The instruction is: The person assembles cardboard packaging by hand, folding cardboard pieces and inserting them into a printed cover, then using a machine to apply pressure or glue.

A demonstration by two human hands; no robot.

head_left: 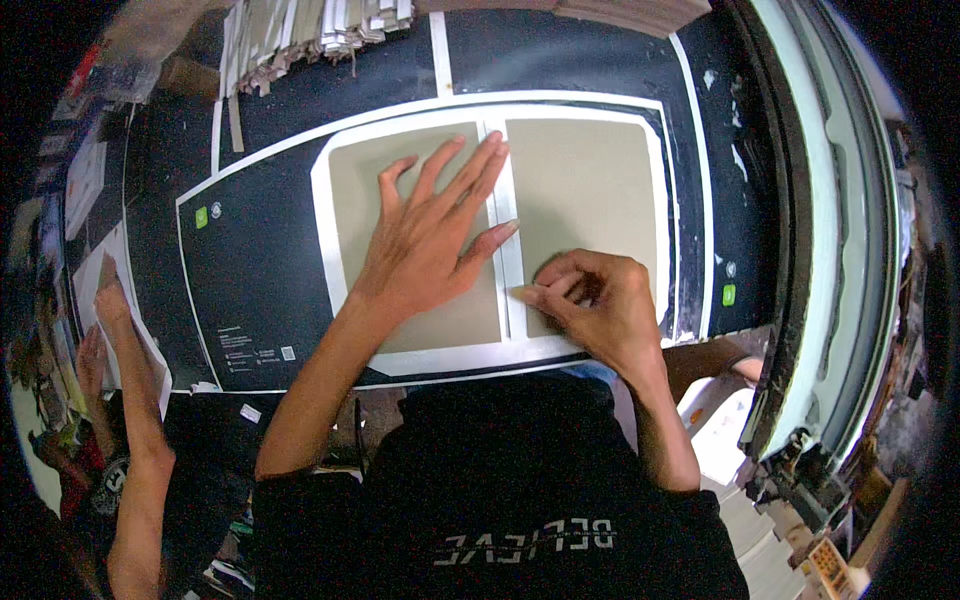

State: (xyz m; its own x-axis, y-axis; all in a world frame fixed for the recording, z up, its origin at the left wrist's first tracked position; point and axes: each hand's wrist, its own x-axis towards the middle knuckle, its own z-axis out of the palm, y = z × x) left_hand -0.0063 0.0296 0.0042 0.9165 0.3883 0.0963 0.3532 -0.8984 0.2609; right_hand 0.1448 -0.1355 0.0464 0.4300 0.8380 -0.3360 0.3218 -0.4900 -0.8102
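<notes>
Two beige cardboard panels, a left one (358, 170) and a right one (585, 180), lie side by side on a white-bordered sheet (322, 200). Between them runs a narrow pale strip (510, 262). My left hand (425, 235) rests spread over the left panel, its fingertips and thumb reaching the strip. Over the right panel, my right hand (605, 305) is closed in a pinch, with the thumb tip at the strip's lower part. Whatever its fingers hold, if anything, is hidden. Under all this lies a dark printed sheet (260, 255) with white edges.
A pile of cut cardboard strips (300, 40) sits at the far left, and brown boards (640, 12) at the far edge. A long pale green machine beam (830, 220) stands on the right. At left, another person's hands (115, 303) work on white paper (150, 350).
</notes>
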